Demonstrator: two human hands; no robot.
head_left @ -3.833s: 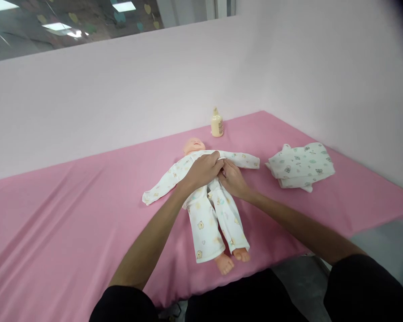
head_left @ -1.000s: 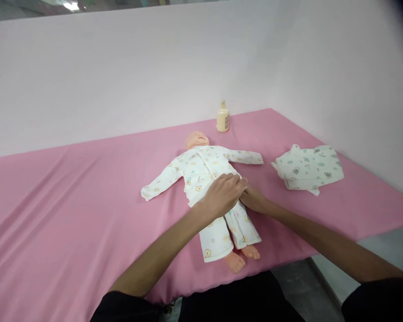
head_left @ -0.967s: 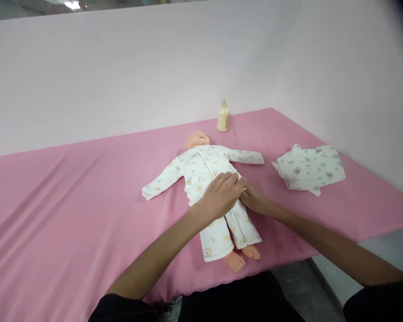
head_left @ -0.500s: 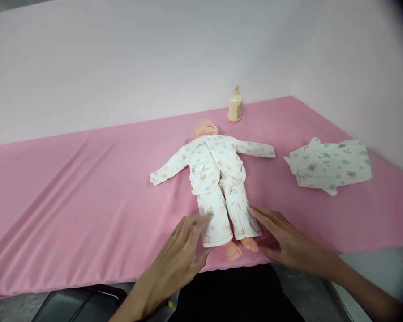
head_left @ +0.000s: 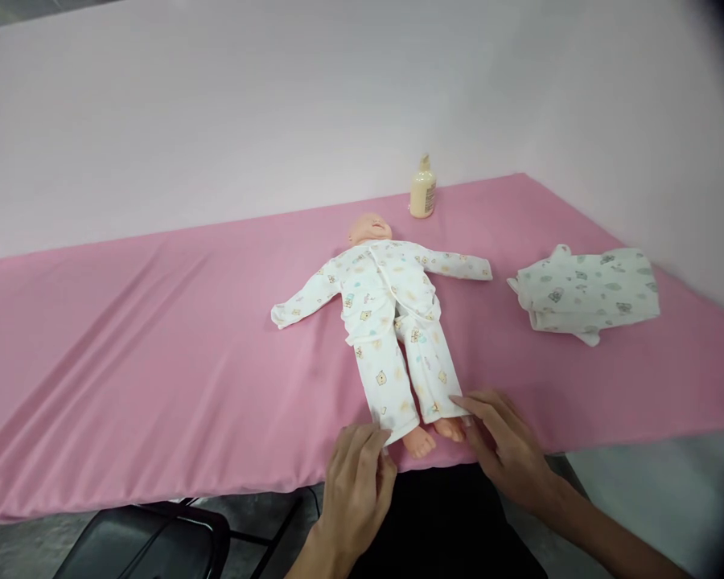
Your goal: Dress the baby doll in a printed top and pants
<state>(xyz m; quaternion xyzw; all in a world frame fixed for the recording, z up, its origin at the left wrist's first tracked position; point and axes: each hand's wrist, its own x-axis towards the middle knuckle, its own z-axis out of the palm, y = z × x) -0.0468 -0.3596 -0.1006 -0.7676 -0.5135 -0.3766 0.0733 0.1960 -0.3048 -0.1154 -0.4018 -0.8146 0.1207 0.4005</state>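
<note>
From far off I see a big pale wall [head_left: 229, 121] across the top of the frame. Below it is the bench [head_left: 174, 386], all pink. Part of a black chair [head_left: 150, 543] shows at the lower left. A doll [head_left: 371, 228] lies face up on the bench, in the middle of the frame, arms out wide. It wears a white shirt [head_left: 362, 291] and white pants [head_left: 387, 388]. Some folded cloth [head_left: 591, 293] lies at the right. I see the left hand [head_left: 355, 486] at the lower middle, pinching the bottom edge of one pant leg. The right hand [head_left: 512, 450] pinches the other leg's edge. A yellowish bottle [head_left: 423, 195] stands at the upper middle.
</note>
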